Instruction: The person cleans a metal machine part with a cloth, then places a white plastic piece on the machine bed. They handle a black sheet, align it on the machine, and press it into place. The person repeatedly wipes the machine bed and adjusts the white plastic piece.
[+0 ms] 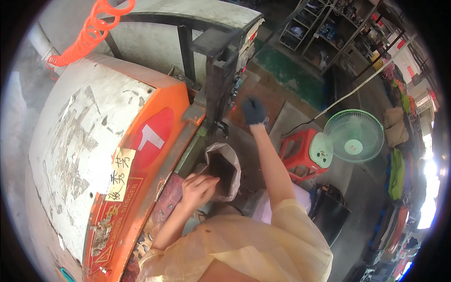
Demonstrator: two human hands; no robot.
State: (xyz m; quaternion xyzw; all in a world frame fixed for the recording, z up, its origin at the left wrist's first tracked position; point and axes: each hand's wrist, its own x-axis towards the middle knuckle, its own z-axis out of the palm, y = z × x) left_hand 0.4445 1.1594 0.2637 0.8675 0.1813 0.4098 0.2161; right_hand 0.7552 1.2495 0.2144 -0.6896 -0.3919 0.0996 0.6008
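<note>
The bare left hand (199, 190) bends its fingers by the left side of the pale bag (237, 171); I cannot tell if it grips anything. The bag is near the body with its mouth open, perhaps so its inside is easy to reach. The right hand (254, 112) stretches farther out, right of the dark post (217, 89). Its fingers look curled, but I cannot tell if they hold something. Its dark glove may keep skin safe. The green fan (354, 136) sits right, maybe for cool air.
</note>
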